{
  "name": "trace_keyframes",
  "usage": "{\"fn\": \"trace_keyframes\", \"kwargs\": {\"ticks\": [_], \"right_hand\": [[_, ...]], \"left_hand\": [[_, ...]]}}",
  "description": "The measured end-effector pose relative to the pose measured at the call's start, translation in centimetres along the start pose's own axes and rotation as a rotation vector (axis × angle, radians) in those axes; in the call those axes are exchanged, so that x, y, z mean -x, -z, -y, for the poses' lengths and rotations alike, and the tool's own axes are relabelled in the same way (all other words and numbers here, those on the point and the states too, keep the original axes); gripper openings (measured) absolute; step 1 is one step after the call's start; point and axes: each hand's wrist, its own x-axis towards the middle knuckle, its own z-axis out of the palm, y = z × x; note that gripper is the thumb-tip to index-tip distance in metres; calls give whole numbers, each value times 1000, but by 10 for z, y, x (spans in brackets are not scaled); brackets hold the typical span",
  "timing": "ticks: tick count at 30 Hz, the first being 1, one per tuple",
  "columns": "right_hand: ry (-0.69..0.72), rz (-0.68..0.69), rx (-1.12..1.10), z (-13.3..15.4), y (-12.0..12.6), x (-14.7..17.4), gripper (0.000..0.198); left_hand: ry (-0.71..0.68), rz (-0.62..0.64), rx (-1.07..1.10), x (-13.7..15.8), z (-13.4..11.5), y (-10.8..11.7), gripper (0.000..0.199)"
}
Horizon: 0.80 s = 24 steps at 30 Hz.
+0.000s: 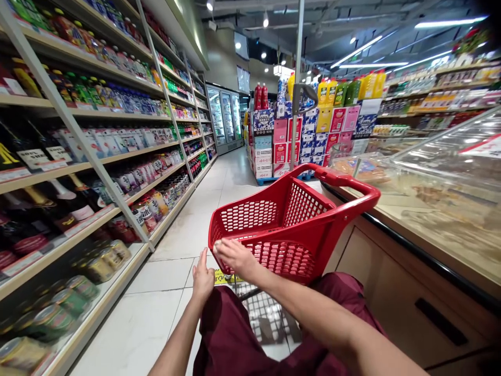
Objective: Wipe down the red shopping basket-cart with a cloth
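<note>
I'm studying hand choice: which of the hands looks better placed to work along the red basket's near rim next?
Probably the right hand: it is at the red basket's corner, with a small whitish thing at its fingertips. The left hand is beside that corner, apparently empty.

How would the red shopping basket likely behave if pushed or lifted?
The red shopping basket looks like molded plastic, so probably stiff. Its perforated walls suggest it's light for its size. Its glossy handle may feel slightly slippery.
</note>
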Motion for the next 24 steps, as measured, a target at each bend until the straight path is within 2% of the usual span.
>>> {"fn": "trace_keyframes", "kwargs": {"ticks": [3,7,9,12,14,19,21,24], "right_hand": [[-6,-12,13,-4,1,5,32],[-8,123,0,3,-5,50,26],[-42,86,-7,2,1,55,27],[-106,-68,3,-9,16,36,32],[-126,-119,22,-15,17,30,31],[-90,27,21,-6,-2,70,25],[-118,0,7,-6,4,77,27],[-159,-120,0,-18,26,63,33]], "left_hand": [[30,-15,-5,2,-12,3,66],[-54,-27,-49,9,-23,0,66],[-100,-49,-70,11,-27,-6,67],[-146,-108,-101,14,-36,-17,67],[-192,-145,-129,15,-42,-24,67],[-367,-216,-242,18,-44,-34,69],[-394,-240,-274,16,-45,-35,67],[-399,-246,-295,11,-55,-36,64]]}}
